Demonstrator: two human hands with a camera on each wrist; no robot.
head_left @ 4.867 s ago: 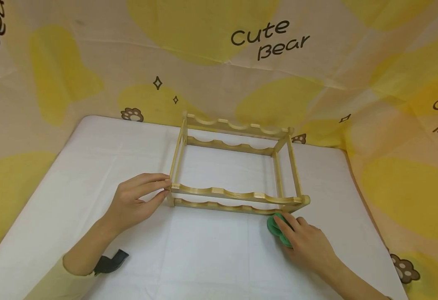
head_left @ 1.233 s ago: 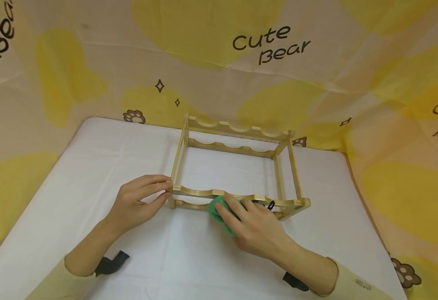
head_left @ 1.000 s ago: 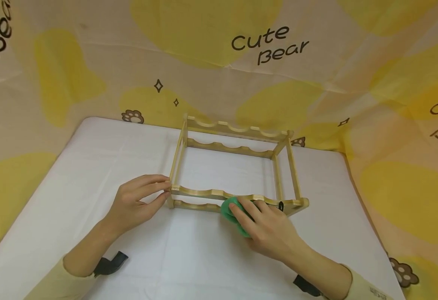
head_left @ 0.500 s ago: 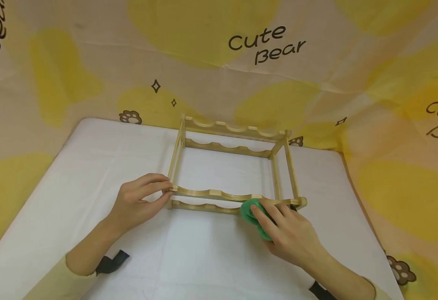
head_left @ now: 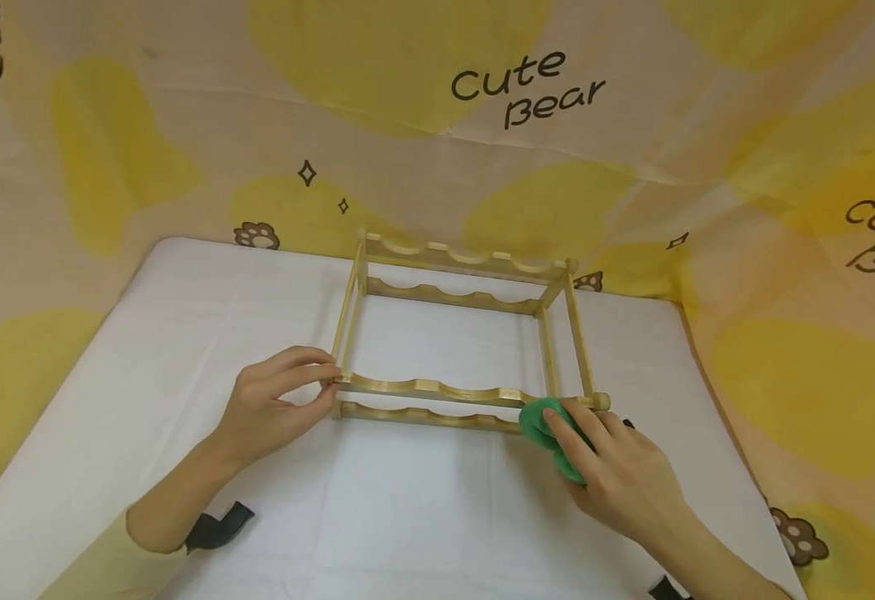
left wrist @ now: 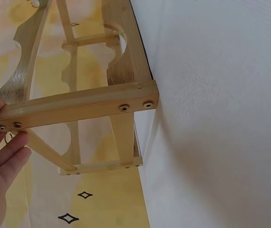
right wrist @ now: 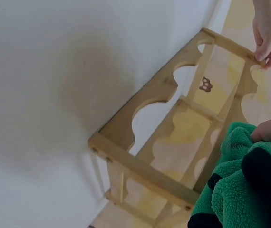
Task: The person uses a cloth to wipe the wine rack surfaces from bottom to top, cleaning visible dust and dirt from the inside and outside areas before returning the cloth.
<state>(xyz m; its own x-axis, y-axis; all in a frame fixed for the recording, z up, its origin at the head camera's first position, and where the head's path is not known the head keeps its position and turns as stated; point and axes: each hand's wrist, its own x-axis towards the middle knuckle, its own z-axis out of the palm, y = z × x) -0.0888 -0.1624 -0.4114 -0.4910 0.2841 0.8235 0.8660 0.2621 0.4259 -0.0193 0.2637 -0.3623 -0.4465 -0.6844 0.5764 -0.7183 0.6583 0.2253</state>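
Observation:
A pale wooden wine rack (head_left: pixel 471 393) with scalloped rails stands on the white table. My left hand (head_left: pixel 276 408) pinches its front left top corner; in the left wrist view the thumb is above the end bar (left wrist: pixel 78 105) and the fingers below. A fuzzy green cloth (head_left: pixel 538 423) with black patches is bunched in my right hand (head_left: pixel 625 471). That hand holds the cloth against the right end of the upper front rail. The right wrist view shows the cloth (right wrist: pixel 242 178) close up, covering part of the rack's near corner.
The white tabletop (head_left: pixel 407 517) spreads in front of the rack and to both sides. Behind it hangs a yellow patterned curtain (head_left: pixel 400 67), close to the rack's back. Dark straps (head_left: pixel 222 527) show at both wrists.
Over the last second my right hand has slid the cloth rightward along the upper front rail, from near its middle to its right end. My left hand keeps its hold at the left corner.

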